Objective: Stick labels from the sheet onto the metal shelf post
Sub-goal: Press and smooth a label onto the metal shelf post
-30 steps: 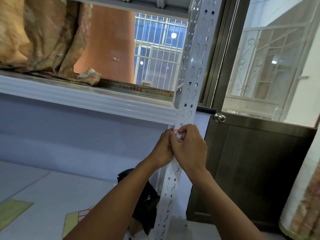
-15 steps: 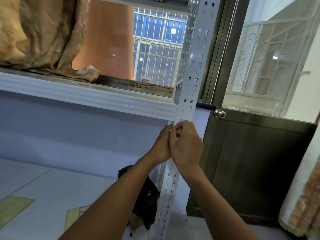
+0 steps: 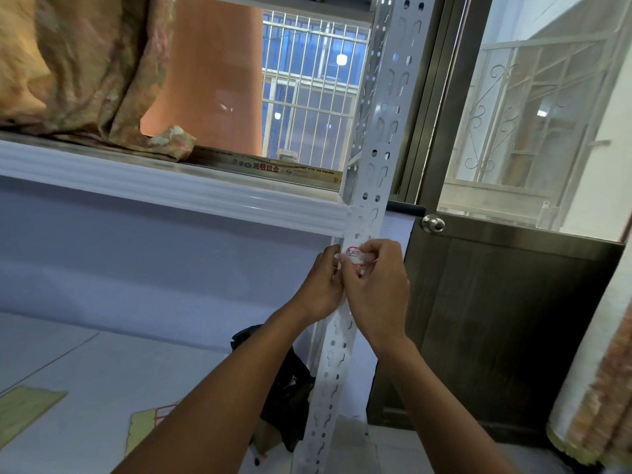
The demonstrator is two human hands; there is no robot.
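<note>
my left hand (image 3: pixel 321 285) and right hand (image 3: pixel 376 285) pinch a label (image 3: pixel 354 253) against the post (image 3: pixel 371 200); uneven pressing could crease or skew it.

A small red-and-white label (image 3: pixel 354 253) is held against the white perforated metal shelf post (image 3: pixel 383 131) just below the white shelf edge (image 3: pixel 171 196), pinched between the left hand (image 3: pixel 323 285) and the right hand (image 3: pixel 376 285). A crumpled floral cloth (image 3: pixel 85 70) is seen on the shelf, and a dark door with a round knob (image 3: pixel 432 223) beside the post.
</note>
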